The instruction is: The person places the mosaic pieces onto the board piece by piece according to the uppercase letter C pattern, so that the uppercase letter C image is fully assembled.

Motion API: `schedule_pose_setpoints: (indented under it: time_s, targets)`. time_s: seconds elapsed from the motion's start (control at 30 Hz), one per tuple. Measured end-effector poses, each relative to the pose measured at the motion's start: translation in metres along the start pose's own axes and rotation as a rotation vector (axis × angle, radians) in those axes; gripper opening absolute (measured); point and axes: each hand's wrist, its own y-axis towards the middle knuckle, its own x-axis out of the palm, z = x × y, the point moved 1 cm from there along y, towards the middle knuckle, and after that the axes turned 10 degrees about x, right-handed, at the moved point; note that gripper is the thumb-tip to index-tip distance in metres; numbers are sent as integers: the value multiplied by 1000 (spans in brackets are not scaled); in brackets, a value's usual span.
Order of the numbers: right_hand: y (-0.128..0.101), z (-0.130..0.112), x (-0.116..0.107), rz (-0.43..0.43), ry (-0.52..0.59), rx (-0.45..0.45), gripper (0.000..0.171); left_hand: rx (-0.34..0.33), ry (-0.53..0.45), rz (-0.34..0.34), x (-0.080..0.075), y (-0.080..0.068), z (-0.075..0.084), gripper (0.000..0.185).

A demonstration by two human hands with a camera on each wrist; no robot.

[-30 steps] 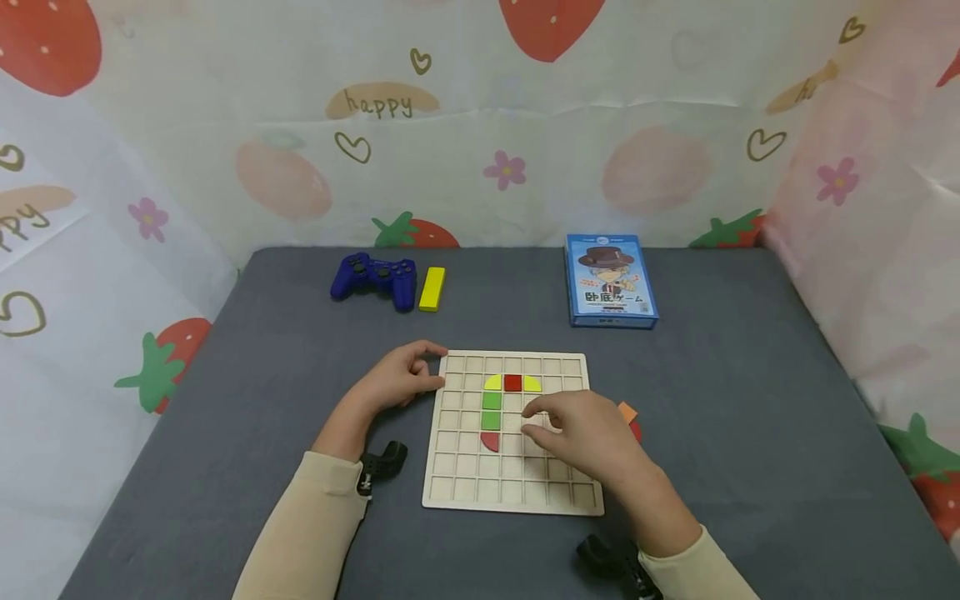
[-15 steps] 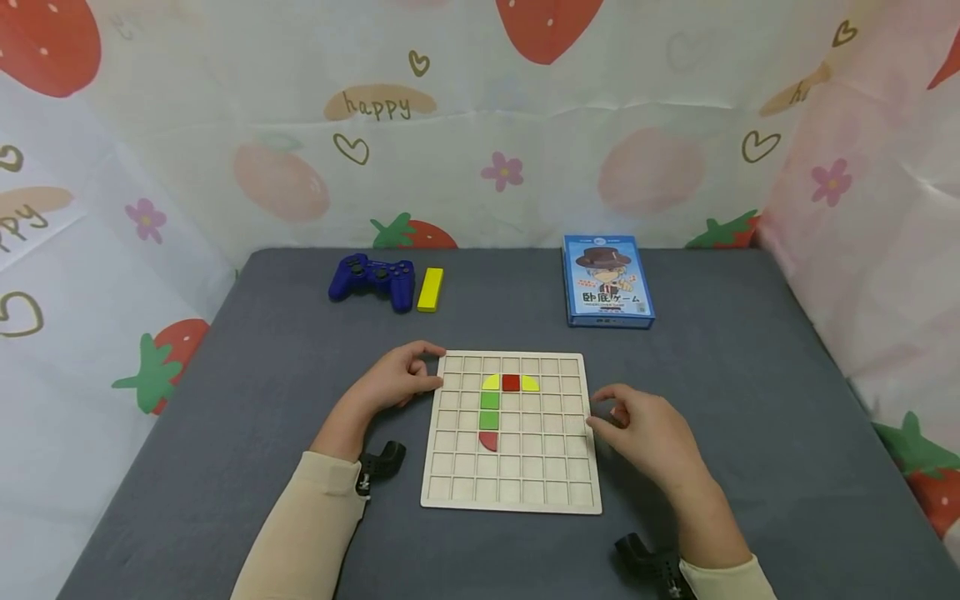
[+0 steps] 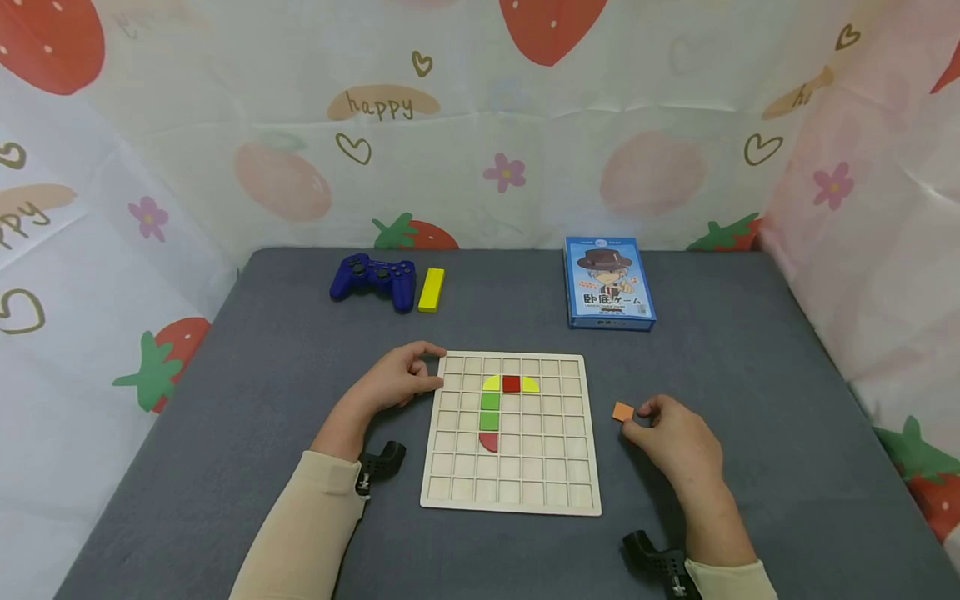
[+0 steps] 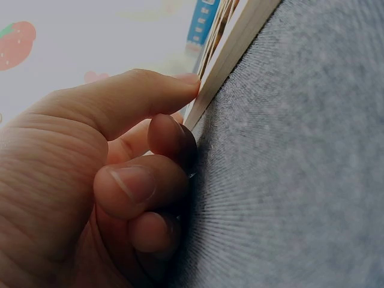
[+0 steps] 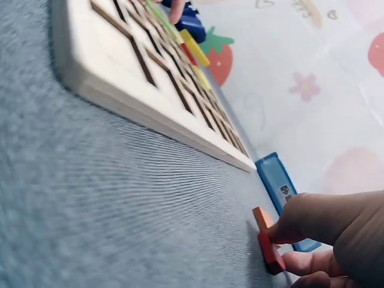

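Observation:
A wooden grid board (image 3: 512,493) lies in the middle of the grey table. It holds two yellow quarter pieces (image 3: 492,383), a red square (image 3: 512,383), two green squares (image 3: 491,411) and a red half-round (image 3: 489,442). My left hand (image 3: 433,367) grips the board's upper left corner, thumb on its edge (image 4: 234,48), other fingers curled on the cloth. My right hand (image 3: 633,429) rests on the table right of the board. In the right wrist view its fingertips pinch a small red piece (image 5: 271,252), with an orange square (image 3: 622,411) just beyond it.
A blue game controller (image 3: 373,279) and a yellow block (image 3: 431,289) sit at the back left. A blue game box (image 3: 611,282) lies at the back right. Printed cloth walls enclose the table on three sides.
My right hand has left the board and moved right onto the table, uncovering the orange square and closing its fingers on the red piece. The left hand has stayed put.

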Motion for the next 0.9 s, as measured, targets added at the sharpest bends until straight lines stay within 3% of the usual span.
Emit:
schedule_pose_setpoints:
  time_s: [0.2,0.9]
  targets:
    - [0,-1,4,37,5,-37,43,-5,-1,-1,0,1,-1,49]
    - [4,-2,14,165,51,-188,30,-10,-18,4,-1,0,-2,48]
